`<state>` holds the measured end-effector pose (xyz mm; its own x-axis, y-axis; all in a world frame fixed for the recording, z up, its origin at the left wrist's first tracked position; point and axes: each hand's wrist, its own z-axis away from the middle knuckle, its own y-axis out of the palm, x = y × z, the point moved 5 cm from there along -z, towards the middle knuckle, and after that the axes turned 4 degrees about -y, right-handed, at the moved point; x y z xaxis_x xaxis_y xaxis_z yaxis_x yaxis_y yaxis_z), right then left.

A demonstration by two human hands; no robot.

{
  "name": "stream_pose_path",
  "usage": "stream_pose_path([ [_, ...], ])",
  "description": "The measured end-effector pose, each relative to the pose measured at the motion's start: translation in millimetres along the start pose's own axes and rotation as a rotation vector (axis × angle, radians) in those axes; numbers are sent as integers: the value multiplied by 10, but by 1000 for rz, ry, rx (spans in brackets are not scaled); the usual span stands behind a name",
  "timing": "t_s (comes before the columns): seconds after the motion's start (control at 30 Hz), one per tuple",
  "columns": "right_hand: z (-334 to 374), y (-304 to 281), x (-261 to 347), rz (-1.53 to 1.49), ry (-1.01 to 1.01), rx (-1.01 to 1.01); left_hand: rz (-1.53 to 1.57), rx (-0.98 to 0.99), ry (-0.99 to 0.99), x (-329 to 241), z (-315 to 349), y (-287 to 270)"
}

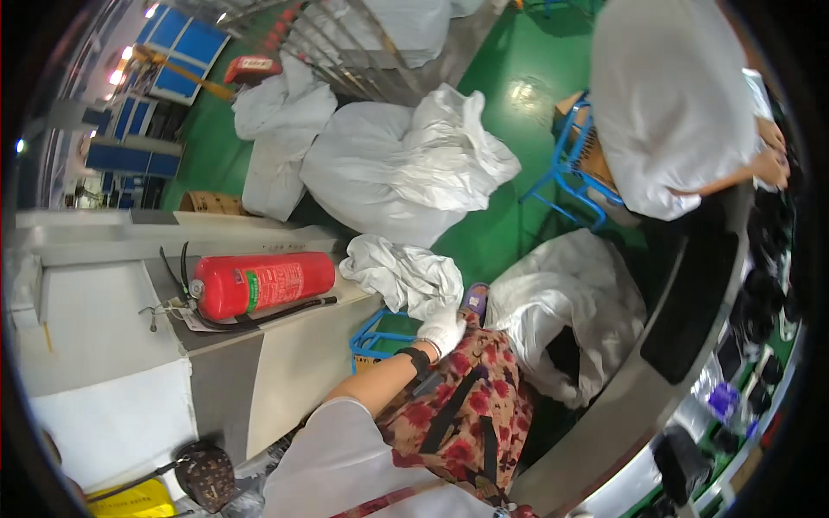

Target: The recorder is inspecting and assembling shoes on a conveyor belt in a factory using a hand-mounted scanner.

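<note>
My left hand [443, 334], in a white knitted glove with a dark band at the wrist, reaches forward from the lower edge. Its fingers are closed on the lower end of a crumpled white woven sack [406, 274], though the fingertips blend into the cloth. Below the sack is a blue-framed stool [373, 338]. To the right of the glove, another white sack [570, 311] stands on the floor with its mouth open and dark inside. My right hand is out of view.
A red fire extinguisher [268, 283] lies on the ledge at left. Full white sacks [371, 168] stand ahead on the green floor. At right, a co-worker in white [673, 104] is beside a blue stool [566, 164] and a conveyor [699, 302] carrying dark items.
</note>
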<state>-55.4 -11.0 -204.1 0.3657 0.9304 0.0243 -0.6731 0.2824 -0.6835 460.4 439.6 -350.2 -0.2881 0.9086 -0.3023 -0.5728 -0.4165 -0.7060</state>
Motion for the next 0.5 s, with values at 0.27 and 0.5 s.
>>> stream_pose_path([
  [0.27, -868, -545, 848, -715, 456, 216, 95, -182, -756, 2390, -1200, 361],
  [0.5, -1589, -808, 1288, -847, 548, 258, -127, -187, -788, 2851, -1830, 1],
])
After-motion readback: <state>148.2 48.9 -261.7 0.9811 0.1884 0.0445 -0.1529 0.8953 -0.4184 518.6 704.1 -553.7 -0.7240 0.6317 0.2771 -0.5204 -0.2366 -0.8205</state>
